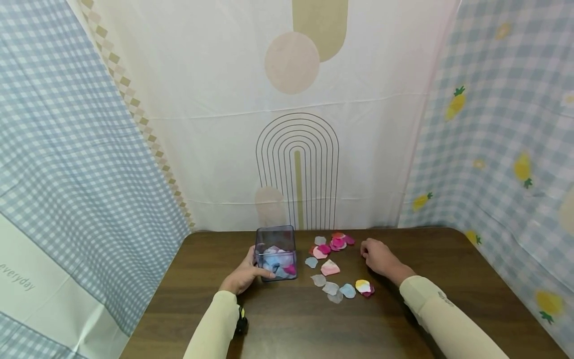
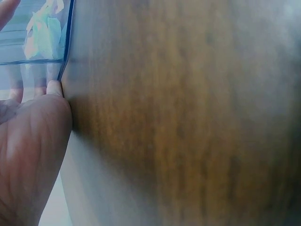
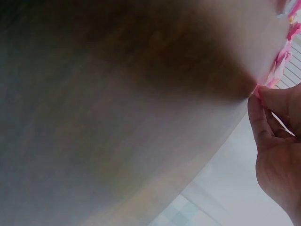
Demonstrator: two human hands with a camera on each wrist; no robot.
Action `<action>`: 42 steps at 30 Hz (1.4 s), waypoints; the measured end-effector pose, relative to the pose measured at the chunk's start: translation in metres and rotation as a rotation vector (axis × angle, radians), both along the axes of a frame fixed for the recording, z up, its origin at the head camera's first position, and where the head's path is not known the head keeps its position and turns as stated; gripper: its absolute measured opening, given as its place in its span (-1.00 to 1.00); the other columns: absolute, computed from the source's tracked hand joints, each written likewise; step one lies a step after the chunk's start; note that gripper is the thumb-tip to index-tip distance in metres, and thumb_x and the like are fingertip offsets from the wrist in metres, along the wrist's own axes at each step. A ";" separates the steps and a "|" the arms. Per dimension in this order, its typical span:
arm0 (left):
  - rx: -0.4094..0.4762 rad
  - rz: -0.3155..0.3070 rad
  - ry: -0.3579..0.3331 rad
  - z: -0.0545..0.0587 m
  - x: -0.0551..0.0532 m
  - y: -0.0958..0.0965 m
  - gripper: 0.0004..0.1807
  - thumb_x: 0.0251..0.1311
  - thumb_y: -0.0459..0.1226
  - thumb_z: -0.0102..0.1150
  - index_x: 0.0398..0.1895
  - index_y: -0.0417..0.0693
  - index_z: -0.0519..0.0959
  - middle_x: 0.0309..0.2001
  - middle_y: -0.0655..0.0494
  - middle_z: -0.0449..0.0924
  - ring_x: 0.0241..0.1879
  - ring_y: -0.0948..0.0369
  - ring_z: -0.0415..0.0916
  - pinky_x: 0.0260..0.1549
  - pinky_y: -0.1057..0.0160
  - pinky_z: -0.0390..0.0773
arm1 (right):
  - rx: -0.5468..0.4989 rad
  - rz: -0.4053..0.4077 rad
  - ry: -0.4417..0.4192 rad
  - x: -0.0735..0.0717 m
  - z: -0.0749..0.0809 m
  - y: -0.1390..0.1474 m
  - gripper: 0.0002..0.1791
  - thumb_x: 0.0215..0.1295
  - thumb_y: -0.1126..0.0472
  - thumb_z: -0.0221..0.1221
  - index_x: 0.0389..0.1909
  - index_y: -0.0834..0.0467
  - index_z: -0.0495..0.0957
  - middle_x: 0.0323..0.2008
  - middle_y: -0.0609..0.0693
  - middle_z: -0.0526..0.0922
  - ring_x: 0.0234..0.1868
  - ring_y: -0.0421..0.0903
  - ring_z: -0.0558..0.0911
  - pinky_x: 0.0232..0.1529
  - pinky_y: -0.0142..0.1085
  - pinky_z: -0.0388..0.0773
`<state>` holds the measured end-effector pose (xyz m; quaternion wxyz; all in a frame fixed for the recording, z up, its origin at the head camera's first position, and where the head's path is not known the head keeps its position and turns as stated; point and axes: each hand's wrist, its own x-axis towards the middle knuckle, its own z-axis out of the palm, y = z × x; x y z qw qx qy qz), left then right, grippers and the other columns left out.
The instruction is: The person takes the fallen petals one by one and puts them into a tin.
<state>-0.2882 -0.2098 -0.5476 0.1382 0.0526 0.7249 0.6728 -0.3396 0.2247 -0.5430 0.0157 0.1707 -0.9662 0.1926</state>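
Observation:
My left hand (image 1: 243, 273) holds the left side of a clear plastic box (image 1: 275, 239), its thumb along the near edge. Pale blue, lilac and pink petals (image 1: 278, 262) lie inside the box. In the left wrist view, fingers show through the clear wall of the box (image 2: 33, 62). To the right of the loose petals, my right hand (image 1: 381, 257) is low over the table, fingers bent. The right wrist view shows its thumb and forefinger pinching a bit of pink petal (image 3: 257, 90); most of that petal is hidden.
Loose petals are scattered on the brown table (image 1: 305, 324): a magenta and red heap (image 1: 338, 243), a pale pink one (image 1: 330, 268), several pale blue-grey ones (image 1: 331, 288), and a yellow and white one (image 1: 363, 286). Patterned curtains (image 1: 224, 149) hang behind and at both sides.

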 end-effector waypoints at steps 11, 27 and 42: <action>0.001 0.001 0.003 0.000 0.000 0.000 0.13 -0.03 -0.49 0.55 0.56 0.00 0.06 0.51 -0.10 0.28 0.36 0.06 0.36 0.35 0.22 0.37 | -0.133 0.062 0.175 0.022 0.033 -0.021 -0.95 0.45 0.38 0.26 -0.19 0.20 0.68 -0.26 -0.02 0.64 -0.27 -0.14 0.57 -0.16 -0.12 0.65; 0.005 -0.001 0.002 0.000 0.000 0.000 0.12 0.00 -0.49 0.54 0.57 0.02 0.05 0.48 -0.11 0.32 0.36 0.05 0.38 0.45 0.10 0.31 | -0.235 0.226 0.358 0.066 0.038 -0.059 -0.80 0.32 0.41 0.39 -0.27 0.04 0.65 -0.29 -0.13 0.68 -0.29 -0.27 0.57 -0.19 -0.29 0.69; -0.012 -0.008 -0.001 0.002 0.000 0.000 0.15 0.00 -0.47 0.55 0.59 0.01 0.02 0.49 -0.12 0.31 0.31 0.10 0.43 0.42 0.13 0.35 | -0.235 0.340 0.401 0.050 0.081 -0.117 -0.93 0.43 0.34 0.32 -0.20 0.10 0.71 -0.27 -0.08 0.71 -0.20 -0.16 0.64 -0.12 -0.25 0.68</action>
